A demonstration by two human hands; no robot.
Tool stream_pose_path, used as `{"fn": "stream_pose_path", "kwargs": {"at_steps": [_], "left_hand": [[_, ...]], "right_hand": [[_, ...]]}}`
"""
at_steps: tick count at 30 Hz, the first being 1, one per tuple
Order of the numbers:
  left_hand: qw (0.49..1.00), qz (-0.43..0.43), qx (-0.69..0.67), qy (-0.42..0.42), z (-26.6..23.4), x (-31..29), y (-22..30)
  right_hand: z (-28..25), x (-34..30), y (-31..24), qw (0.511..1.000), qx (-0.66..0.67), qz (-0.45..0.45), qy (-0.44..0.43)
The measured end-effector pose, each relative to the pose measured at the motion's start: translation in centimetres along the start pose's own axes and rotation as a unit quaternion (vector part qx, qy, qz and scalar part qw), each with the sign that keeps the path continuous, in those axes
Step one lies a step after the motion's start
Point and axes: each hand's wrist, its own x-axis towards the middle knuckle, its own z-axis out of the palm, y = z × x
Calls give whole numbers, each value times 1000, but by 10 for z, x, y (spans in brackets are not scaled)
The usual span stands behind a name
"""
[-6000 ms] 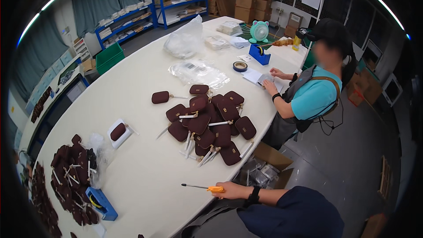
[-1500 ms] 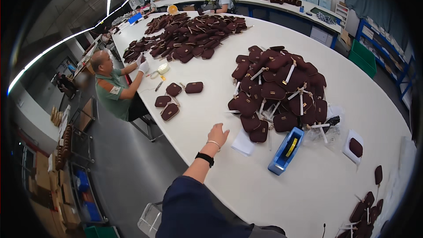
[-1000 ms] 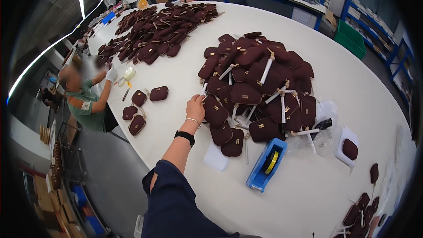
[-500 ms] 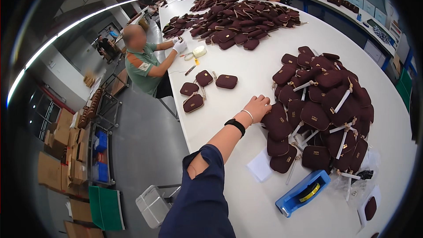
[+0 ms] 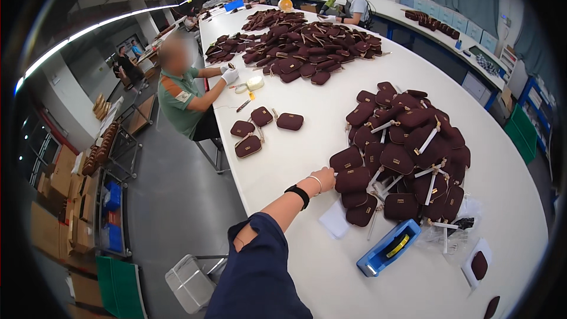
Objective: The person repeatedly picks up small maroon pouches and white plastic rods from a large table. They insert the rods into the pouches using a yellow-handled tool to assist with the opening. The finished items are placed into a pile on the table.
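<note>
The curled left hand touches a matte, round-cornered maroon pouch.

The left arm reaches up from the lower edge and slants to the right, elbow toward the body, its navy sleeve ending below the bare forearm and gaping open on the outer side. The wrist, ringed by a black band and a pale bracelet, is nearly straight, and the left hand is back-up, fingers curled in, fingertips partly hidden.
</note>
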Motion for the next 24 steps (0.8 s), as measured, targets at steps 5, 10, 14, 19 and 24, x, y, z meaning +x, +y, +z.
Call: {"fn": "stream_pose_path", "kwargs": {"at_steps": [5,10,14,19,24], "left_hand": [[998,31,-41,20,17,11,-3],[978,19,-204,50,39,22,-31],[947,-14,-319,40,33,19,-18],[926,-23,-373,-48,36,29,-27],[937,-57,-324,-117,23,25,-16]], "right_hand": [[-1,-25,21,999,25,-17,25],[3,-44,31,998,36,-21,35],[5,-57,43,998,49,-15,48],[7,-62,50,998,48,-4,47],[7,-67,50,998,41,7,56]]}}
